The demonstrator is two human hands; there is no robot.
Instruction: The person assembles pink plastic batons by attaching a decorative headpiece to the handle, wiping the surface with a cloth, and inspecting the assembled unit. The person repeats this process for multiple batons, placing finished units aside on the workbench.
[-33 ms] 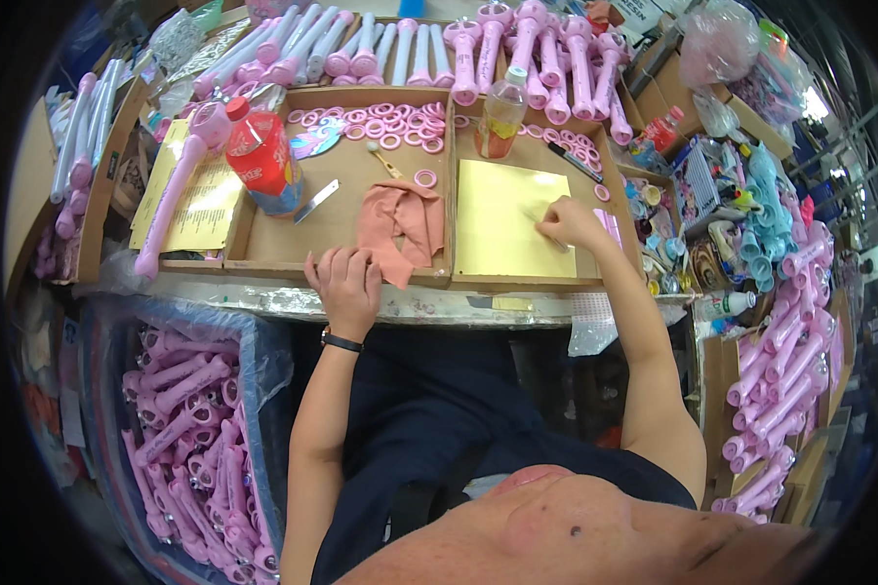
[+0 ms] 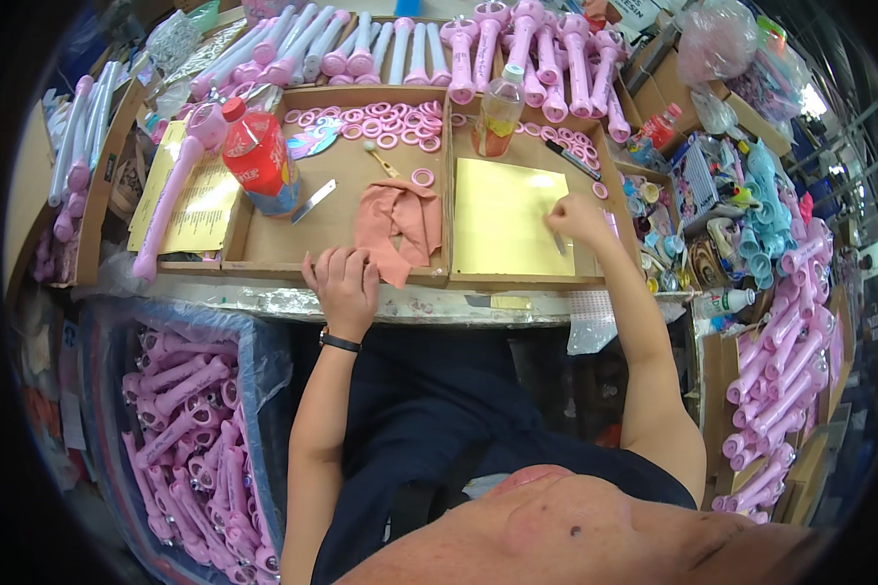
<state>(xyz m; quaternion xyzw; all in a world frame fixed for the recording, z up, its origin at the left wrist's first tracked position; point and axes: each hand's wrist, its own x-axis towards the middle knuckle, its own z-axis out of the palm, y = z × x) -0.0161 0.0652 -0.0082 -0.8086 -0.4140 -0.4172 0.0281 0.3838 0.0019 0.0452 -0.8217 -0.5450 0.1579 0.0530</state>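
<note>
My right hand (image 2: 578, 220) is over the right side of a yellow sheet (image 2: 507, 214). Its fingers are pinched together, and a small thin greyish thing (image 2: 558, 241) shows below them, too small to name. The sheet lies in the right compartment of a shallow cardboard tray (image 2: 346, 263). At the tray's front edge rests my left hand (image 2: 343, 283), empty, with fingers loosely apart. Beside it lies a crumpled salmon-coloured cloth (image 2: 398, 229). A flat metal blade (image 2: 314, 200) and a small brush (image 2: 380, 159) are farther back in the left compartment.
Pink rings (image 2: 390, 122) lie along the tray's back. A red-labelled bottle (image 2: 259, 161) and a clear bottle (image 2: 499, 112) stand in it. A pink wand (image 2: 171, 205) lies at left. More wands fill a lined bin (image 2: 190, 439) and a box (image 2: 780, 390).
My right hand has moved slightly right and up over the yellow sheet, its fingers more curled in. My left hand stays at the tray's edge.
</note>
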